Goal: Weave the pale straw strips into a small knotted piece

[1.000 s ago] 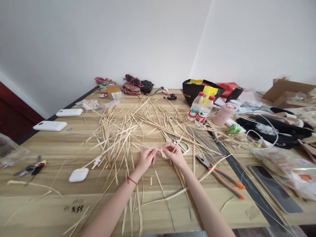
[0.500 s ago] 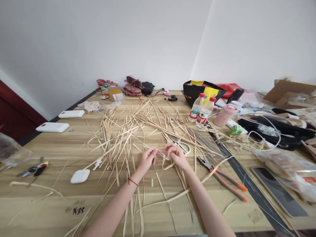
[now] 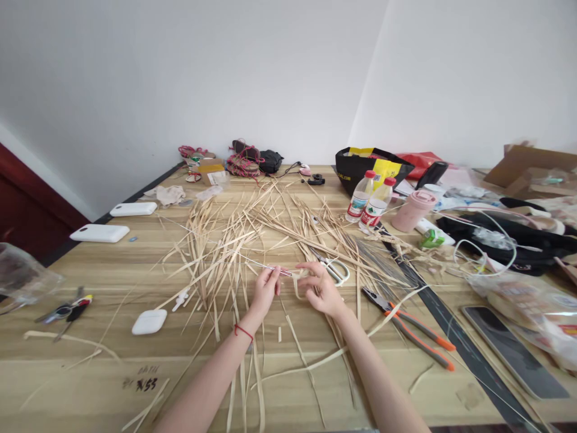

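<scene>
My left hand [image 3: 267,291] is pinched on a thin, shiny rod [image 3: 256,262], which slants from the upper left to a darker, reddish end near my right hand. Just right of that end, a pale straw strip [image 3: 296,287] makes a small loop. My right hand [image 3: 325,293] has the strip at its fingers, with the index finger stretched out and the others bent; the exact grip is partly hidden. Scissors [image 3: 336,270] with pale handles lie just behind my right hand. Many loose straw strips [image 3: 229,240] spread beneath and beyond both hands.
Orange-handled pliers [image 3: 419,331] and a phone [image 3: 511,349] lie to the right. Two bottles [image 3: 372,207], a pink cup [image 3: 413,210] and a black-yellow bag [image 3: 360,168] stand behind. On the left are a white case [image 3: 149,322], white devices [image 3: 100,233] and small tools [image 3: 67,311].
The fingers of my right hand have spread, with the index finger lifting away from the thumb. The rod's end shows more clearly beyond my left fingers. The view has shifted slightly.
</scene>
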A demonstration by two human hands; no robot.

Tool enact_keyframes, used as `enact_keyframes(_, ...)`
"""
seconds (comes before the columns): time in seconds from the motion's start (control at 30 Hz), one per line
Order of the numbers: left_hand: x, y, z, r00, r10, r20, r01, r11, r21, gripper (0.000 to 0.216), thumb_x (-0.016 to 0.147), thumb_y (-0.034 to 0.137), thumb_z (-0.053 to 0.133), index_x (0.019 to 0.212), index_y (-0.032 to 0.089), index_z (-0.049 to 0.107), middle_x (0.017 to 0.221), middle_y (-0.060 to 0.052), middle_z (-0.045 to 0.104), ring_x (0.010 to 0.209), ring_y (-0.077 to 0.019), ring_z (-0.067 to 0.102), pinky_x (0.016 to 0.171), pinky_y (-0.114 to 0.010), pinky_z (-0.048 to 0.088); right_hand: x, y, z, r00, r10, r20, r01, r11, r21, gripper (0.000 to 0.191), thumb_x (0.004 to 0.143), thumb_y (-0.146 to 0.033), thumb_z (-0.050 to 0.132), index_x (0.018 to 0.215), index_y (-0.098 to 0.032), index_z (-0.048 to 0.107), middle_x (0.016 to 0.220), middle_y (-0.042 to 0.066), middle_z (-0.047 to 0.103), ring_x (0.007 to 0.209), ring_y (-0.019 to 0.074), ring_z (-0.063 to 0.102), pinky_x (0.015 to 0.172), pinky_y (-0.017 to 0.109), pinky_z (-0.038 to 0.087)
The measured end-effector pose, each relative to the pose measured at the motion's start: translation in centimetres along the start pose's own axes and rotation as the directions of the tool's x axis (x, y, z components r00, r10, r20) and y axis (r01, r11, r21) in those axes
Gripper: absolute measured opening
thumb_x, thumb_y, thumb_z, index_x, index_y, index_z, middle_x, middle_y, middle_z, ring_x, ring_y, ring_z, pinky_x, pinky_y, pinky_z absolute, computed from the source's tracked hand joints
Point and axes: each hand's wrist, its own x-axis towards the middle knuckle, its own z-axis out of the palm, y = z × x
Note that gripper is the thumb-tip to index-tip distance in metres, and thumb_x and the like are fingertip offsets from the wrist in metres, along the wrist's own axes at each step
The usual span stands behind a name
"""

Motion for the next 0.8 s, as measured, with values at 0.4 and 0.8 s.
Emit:
enact_keyframes(0.4,-0.5,0.5,0.3,0.996,0.036,0.085,-0.041,0.997,0.058,0.033,0.080,0.045,0.048,0.084,0.015,0.060,0.060,0.001,0.057,0.037,-0.0058,0.039,0.037,-0.020,0.028,0.1,-0.3,0.2,0.994,0.094,0.055,-0.090,0.994,-0.069,0.054,0.073,-0.042,0.061,0.122,-0.024,0.048,0.121,0.010,0.051,0.112,0.0255,0.046,0.095,0.042,0.035)
enact_keyframes(0.8,-0.7,0.9,0.6,0.990,0.033,0.139,-0.040,0.998,0.050,0.033,0.079,0.045,0.050,0.087,0.015,0.060,0.059,0.001,0.057,0.036,-0.0057,0.039,0.037,-0.019,0.028,0.3,0.7,1.1,0.983,0.183,0.014,-0.183,0.982,0.043,0.035,0.073,-0.035,0.063,0.105,-0.022,0.060,0.092,0.007,0.063,0.084,0.0199,0.057,0.077,0.034,0.044)
